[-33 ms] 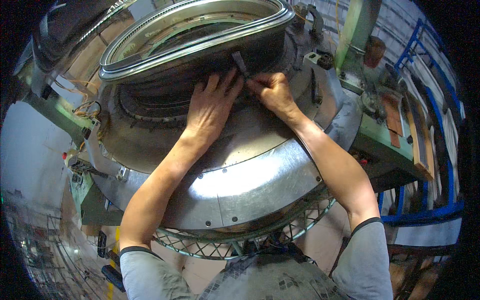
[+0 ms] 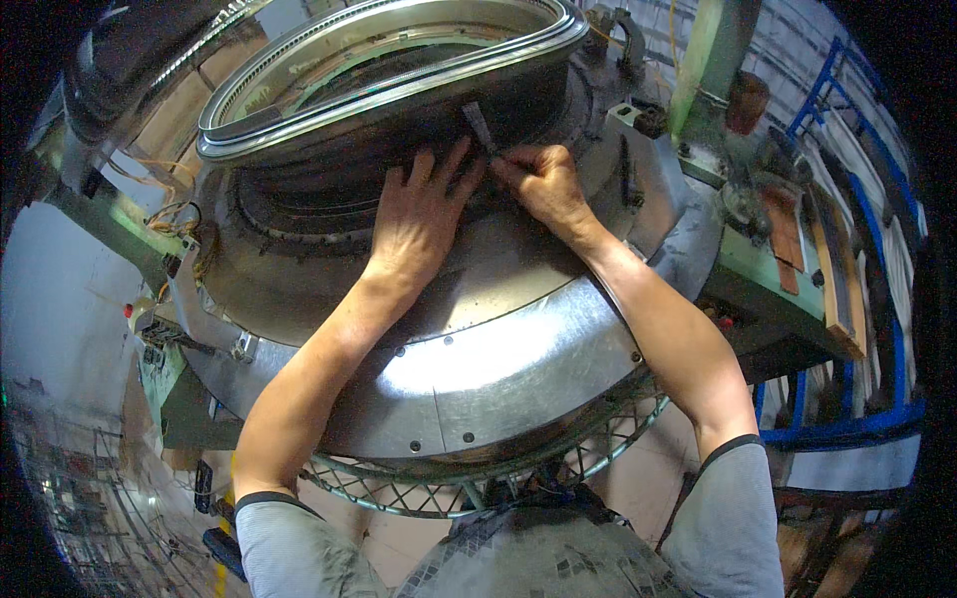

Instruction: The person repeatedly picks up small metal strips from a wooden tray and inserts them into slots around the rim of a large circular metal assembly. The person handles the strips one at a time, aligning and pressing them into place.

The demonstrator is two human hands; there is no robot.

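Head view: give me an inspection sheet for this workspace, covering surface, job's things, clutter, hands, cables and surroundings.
Surface: round metal machine table, shiny, with bolt holes along its rim.
Job's things: dark ring-shaped mould with bright metal rim on top; small grey strip standing against its side.
Clutter: brown blocks on the green bench at right.
Hands: left hand flat on the dark band below the mould; right hand pinching at the foot of the strip.
Cables: thin wires at the table's left edge.
Surroundings: wire mesh guard beneath the table, blue metal frame at right, green post behind.
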